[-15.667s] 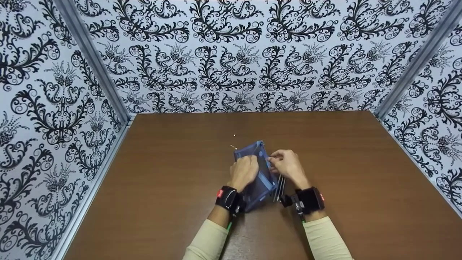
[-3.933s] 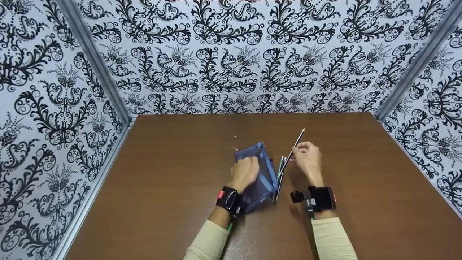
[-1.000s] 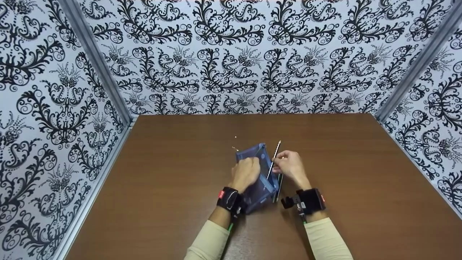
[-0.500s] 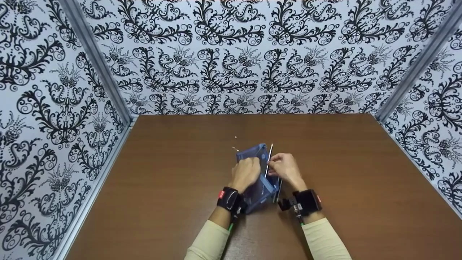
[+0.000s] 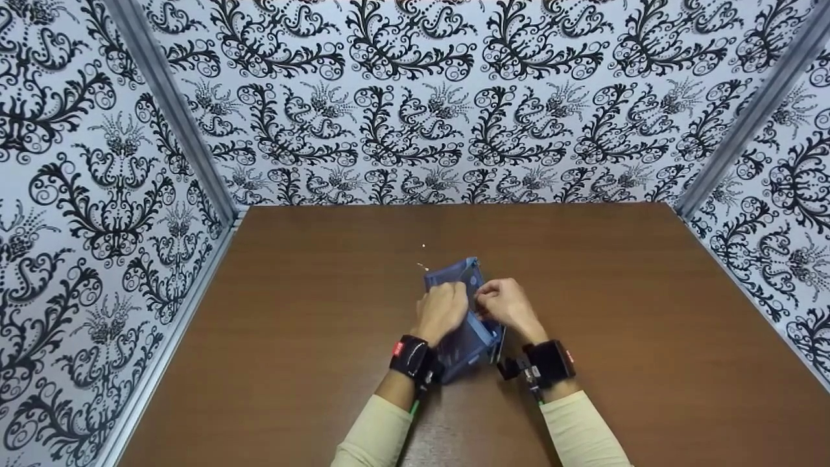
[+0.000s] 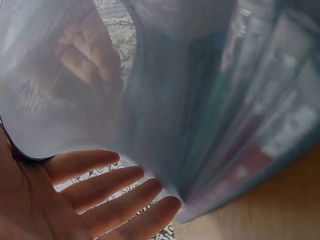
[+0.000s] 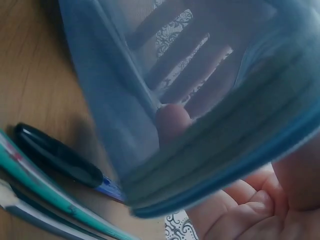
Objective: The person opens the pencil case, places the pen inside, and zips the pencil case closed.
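A blue mesh zipper pouch (image 5: 463, 350) stands tilted mid-table, its mouth spread toward the right. My left hand (image 5: 442, 310) holds its left side; in the left wrist view the fingers (image 6: 125, 200) lie straight along the mesh. Several long items, teal, white and pink, show blurred through the mesh (image 6: 170, 90). At the pouch's mouth is my right hand (image 5: 509, 303), fingers bent. The striped pencil is out of sight, and whether those fingertips pinch anything is hidden. Beside the pouch lie a dark-capped pen (image 7: 60, 155), a teal pencil (image 7: 55, 190) and a pale-tipped pencil (image 7: 40, 217).
The brown wooden table (image 5: 311, 311) extends around both hands. Patterned panels (image 5: 415, 104) enclose it at the back and sides, joined by grey metal posts (image 5: 175, 110). A tiny white speck (image 5: 423, 246) lies behind the pouch, near its zipper end.
Earlier my right hand lifted a striped pencil from beside the pouch and brought it left into the mouth. Within the last half second the pencil has sunk from view. My left hand stays put.
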A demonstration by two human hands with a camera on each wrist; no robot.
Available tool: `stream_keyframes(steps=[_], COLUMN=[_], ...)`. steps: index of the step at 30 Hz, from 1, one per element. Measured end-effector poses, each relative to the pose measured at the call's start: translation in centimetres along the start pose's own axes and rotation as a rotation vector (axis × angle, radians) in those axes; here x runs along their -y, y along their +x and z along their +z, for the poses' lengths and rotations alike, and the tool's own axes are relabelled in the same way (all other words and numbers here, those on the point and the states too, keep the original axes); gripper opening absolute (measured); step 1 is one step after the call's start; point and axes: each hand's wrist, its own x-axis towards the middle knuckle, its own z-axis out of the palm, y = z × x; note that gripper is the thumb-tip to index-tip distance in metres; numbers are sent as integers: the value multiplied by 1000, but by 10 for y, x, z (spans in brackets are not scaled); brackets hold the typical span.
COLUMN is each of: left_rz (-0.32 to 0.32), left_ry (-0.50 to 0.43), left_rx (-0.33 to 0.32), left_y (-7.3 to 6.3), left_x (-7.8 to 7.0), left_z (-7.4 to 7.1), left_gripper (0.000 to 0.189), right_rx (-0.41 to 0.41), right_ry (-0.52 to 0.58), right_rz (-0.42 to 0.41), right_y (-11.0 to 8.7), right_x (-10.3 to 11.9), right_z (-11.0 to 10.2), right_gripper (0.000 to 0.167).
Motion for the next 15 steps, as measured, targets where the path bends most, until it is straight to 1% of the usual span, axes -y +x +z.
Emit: stream_keyframes(steps=[6,11,15], left_rz=[-19,-22,-26], left_ry=[12,13,6], left_rx=[-1,-2,6], left_y=[1,1,1], left_x=[-2,-1,-1], left_z=[-1,0,-1], left_gripper=[49,49,50], right_rx=[-17,-46,-80], right_ry=[45,77,50], right_rz=[-17,-17,4], right_y=[0,1,2], right_x=[1,-2,-6], right_z=[-7,-18,-29], right_gripper=[16,18,18])
